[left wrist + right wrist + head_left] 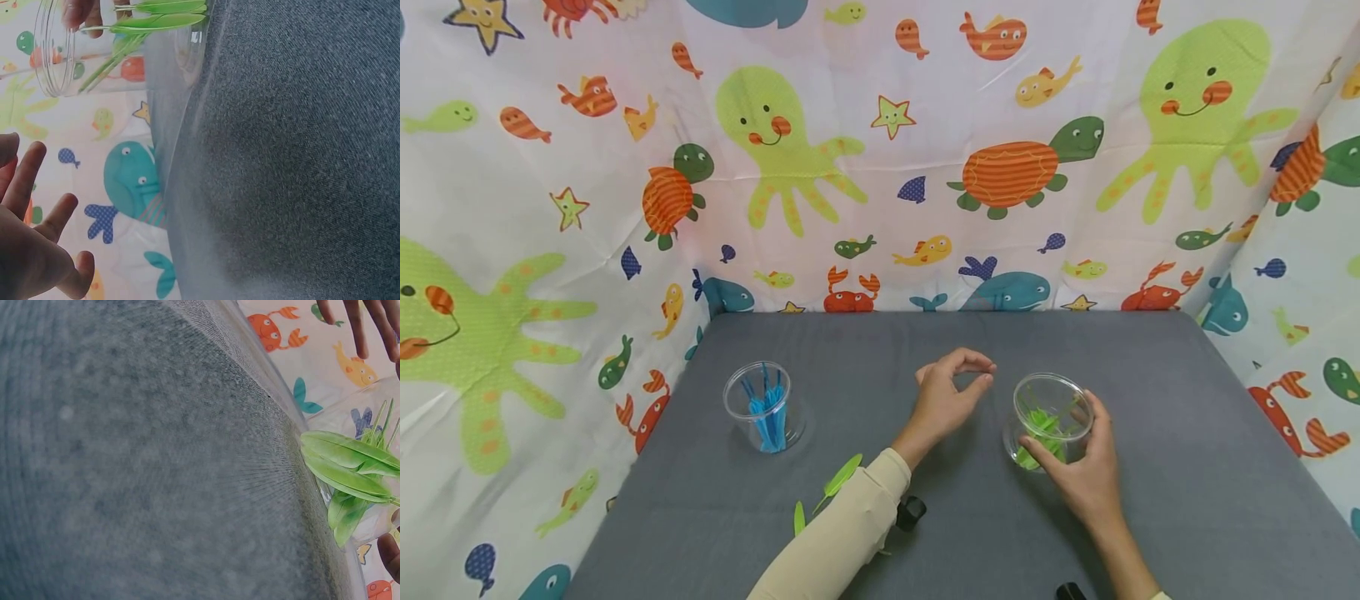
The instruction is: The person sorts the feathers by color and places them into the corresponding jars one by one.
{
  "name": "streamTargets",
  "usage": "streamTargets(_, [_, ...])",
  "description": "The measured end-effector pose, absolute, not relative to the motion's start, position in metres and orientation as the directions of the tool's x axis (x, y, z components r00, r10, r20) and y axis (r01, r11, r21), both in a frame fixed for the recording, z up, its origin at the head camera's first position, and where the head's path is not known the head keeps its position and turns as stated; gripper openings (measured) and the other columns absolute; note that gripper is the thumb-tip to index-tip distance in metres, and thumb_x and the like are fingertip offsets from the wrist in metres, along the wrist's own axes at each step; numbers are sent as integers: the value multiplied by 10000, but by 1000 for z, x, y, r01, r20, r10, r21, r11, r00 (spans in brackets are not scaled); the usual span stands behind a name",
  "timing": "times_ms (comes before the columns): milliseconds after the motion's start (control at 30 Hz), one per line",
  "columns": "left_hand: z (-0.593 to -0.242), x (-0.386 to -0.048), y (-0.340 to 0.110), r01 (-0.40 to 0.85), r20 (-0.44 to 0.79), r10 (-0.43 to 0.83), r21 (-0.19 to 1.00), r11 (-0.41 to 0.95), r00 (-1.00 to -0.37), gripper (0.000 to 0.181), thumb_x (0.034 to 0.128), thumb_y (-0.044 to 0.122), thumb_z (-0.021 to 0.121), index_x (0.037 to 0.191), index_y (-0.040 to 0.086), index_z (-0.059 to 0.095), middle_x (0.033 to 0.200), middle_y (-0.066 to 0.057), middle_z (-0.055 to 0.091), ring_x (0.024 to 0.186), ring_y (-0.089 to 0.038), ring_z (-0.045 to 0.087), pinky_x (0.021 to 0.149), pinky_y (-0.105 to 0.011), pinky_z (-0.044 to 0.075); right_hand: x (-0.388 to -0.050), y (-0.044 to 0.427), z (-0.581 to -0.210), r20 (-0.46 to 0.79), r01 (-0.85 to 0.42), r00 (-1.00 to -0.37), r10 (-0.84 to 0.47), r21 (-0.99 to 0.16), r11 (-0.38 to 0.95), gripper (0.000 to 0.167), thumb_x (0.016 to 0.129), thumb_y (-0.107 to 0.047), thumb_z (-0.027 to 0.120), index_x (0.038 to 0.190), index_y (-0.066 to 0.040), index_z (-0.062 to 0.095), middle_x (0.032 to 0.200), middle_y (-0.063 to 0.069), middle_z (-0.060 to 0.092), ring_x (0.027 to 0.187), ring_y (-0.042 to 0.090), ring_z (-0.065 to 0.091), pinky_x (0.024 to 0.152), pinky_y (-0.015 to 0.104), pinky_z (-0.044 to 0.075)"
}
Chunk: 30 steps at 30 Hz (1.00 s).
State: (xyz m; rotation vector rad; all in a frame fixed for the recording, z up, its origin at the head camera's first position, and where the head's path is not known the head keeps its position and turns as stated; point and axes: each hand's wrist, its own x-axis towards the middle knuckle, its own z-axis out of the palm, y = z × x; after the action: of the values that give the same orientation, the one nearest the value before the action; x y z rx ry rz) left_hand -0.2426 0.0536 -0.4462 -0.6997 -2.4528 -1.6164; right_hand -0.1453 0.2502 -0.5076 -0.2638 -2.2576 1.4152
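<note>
In the head view, my right hand holds a clear round jar by its side, fingers behind it and thumb across the front. Green feathers stand loosely inside; the left wrist view shows these green feathers through the clear wall. Just left of that jar, my left hand hovers above the table with its fingers loosely bent and nothing seen between them. Beside the left forearm lie two more green feathers, one a long feather and one a partly covered feather.
A second clear jar holding blue feathers stands at the left of the grey-covered table. A curtain printed with sea animals hangs behind the table and along both sides. A small black object shows below the left wrist.
</note>
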Motion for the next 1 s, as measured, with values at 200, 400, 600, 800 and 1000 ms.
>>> streamTargets(200, [-450, -244, 48, 428, 340, 286, 833, 349, -896, 121, 964, 234, 720, 1082, 251, 699, 1069, 130, 768, 1108, -33, 651, 1091, -482, 225, -144, 250, -507, 266, -64, -878, 398, -889, 454, 1155, 683, -141, 953, 1603, -179, 256, 1554, 140, 428, 1405, 375, 449, 1041, 648, 361])
streamTargets(400, [-450, -241, 37, 400, 323, 248, 822, 404, -913, 135, 960, 256, 715, 1089, 213, 713, 1050, 88, 751, 1051, -88, 663, 1047, -470, 253, -144, 250, -507, 276, -72, -874, 400, -887, 456, 1145, 684, -132, 951, 1599, -161, 263, 1538, 153, 444, 1396, 376, 456, 1020, 625, 367])
streamTargets(600, [-449, -239, 22, 361, 285, 231, 823, 438, -930, 143, 957, 273, 714, 1095, 239, 704, 1028, 61, 747, 988, -133, 672, 993, -436, 257, -143, 250, -506, 262, -51, -875, 408, -886, 461, 1148, 686, -143, 951, 1602, -166, 260, 1544, 132, 443, 1398, 346, 462, 1006, 563, 370])
streamTargets(800, [-447, -238, 5, 304, 212, 240, 830, 468, -947, 161, 961, 272, 710, 1109, 208, 700, 942, 66, 724, 938, -144, 673, 973, -447, 249, -143, 249, -506, 256, -48, -875, 411, -891, 452, 1144, 687, -143, 950, 1602, -176, 263, 1539, 136, 446, 1400, 341, 457, 1012, 560, 366])
streamTargets(1000, [-447, -234, -20, 251, 152, 228, 826, 505, -962, 174, 965, 288, 709, 1117, 209, 683, 873, 75, 720, 866, -92, 642, 1015, -522, 263, -143, 249, -505, 254, -43, -874, 414, -889, 456, 1151, 690, -151, 949, 1604, -262, 257, 1540, 134, 451, 1398, 342, 462, 1013, 526, 369])
